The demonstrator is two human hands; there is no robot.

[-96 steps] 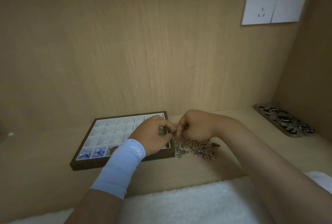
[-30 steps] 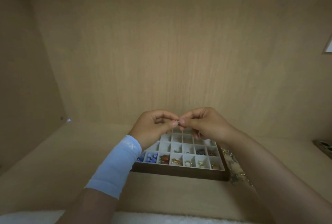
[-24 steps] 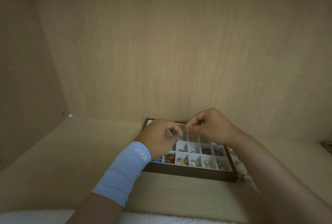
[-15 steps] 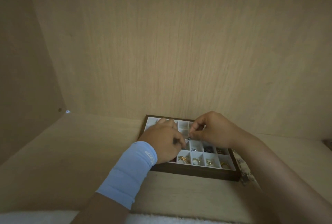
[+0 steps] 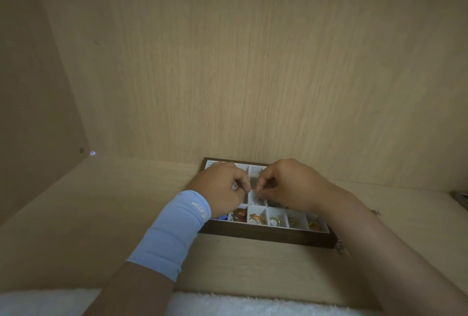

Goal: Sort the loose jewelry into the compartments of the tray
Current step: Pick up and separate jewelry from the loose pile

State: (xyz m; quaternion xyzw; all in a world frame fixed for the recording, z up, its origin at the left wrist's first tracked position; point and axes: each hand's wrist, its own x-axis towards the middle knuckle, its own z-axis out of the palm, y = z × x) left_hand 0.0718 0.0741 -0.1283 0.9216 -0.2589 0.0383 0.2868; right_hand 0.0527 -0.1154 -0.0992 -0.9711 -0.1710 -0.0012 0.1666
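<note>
Our left fingers (image 5: 244,185) are curled in, thumb against forefinger. Our right fingers (image 5: 262,186) are drawn together the same way, tips pointing down. The two sets of tips sit just beside each other. We cannot tell whether either pinches a piece, since anything there is too small to make out.

Both the left hand (image 5: 221,190) and the right hand (image 5: 291,184) hover over the middle rows of the tray (image 5: 266,237). Just below the right fingertips, a small silvery piece (image 5: 259,198) glints in a white compartment.

The front row holds jewelry we can see: an amber bead (image 5: 240,213), a gold piece (image 5: 255,218), a pale ring (image 5: 273,222) and two more small gold bits further right. A blue bit (image 5: 222,217) peeks out beside the left wrist, which wears a light blue sleeve (image 5: 174,229).

The tray is dark wood with white dividers. It lies at the back edge of the worktop (image 5: 101,214), against the wall and right of the middle. A little of the loose jewelry (image 5: 340,246) shows at the tray's front right corner, mostly hidden by our right forearm.

At the right edge of the worktop, part of a second tray (image 5: 459,196) comes into view. A white towel (image 5: 253,305) lies along the front edge.
</note>
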